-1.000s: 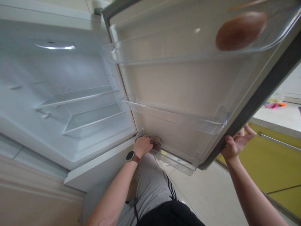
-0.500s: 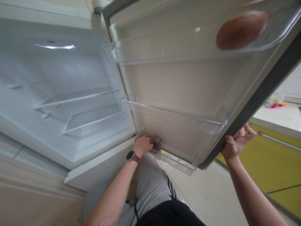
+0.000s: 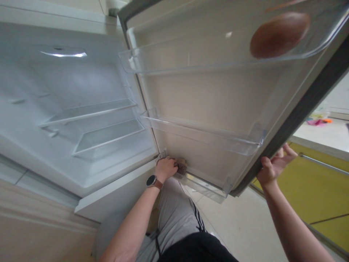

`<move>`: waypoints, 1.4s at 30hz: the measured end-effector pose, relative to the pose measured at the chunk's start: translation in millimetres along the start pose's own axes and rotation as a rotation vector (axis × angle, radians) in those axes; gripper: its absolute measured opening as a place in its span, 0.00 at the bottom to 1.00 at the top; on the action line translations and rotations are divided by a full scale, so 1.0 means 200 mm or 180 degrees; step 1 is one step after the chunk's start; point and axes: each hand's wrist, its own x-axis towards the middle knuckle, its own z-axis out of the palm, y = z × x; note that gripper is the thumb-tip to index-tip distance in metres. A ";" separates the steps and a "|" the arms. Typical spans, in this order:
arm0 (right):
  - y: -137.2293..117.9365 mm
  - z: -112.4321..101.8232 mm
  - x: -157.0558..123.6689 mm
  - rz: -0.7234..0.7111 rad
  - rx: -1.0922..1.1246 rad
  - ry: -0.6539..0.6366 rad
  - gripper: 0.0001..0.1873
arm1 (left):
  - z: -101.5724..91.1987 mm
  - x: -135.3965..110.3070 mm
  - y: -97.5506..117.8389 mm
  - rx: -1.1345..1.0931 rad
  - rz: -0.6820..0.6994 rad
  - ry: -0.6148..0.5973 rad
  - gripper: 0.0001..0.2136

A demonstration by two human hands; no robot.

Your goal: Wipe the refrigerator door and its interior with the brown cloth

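Observation:
My left hand [image 3: 165, 169], below a wrist with a watch [image 3: 151, 181], is closed on a crumpled brown patterned cloth [image 3: 181, 166]. It is in the lowest clear bin [image 3: 203, 188] of the fridge door, near the hinge side. Part of the cloth is hidden under my fingers. On the right, my right hand [image 3: 274, 166] grips the outer edge of the open fridge door [image 3: 207, 98], its thumb on the inner side and some fingers sticking out past the edge.
Left of the door is the lit fridge interior [image 3: 81, 80] with two glass shelves [image 3: 109, 135]. A clear middle bin [image 3: 201, 133] and an upper bin [image 3: 174, 60] with a reddish-brown egg-shaped object [image 3: 280, 35] are on the door. Yellow cabinets [image 3: 313, 185] under a white counter [image 3: 327, 136] stand at right.

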 end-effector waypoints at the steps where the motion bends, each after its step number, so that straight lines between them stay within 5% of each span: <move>1: 0.00 0.00 0.00 -0.0032 0.0012 -0.0024 0.36 | 0.00 0.00 0.00 -0.0006 -0.0012 -0.0006 0.17; 42: 0.00 -0.01 -0.01 0.0022 0.0023 0.0006 0.37 | -0.01 -0.01 0.01 -0.0076 -0.0018 -0.0007 0.16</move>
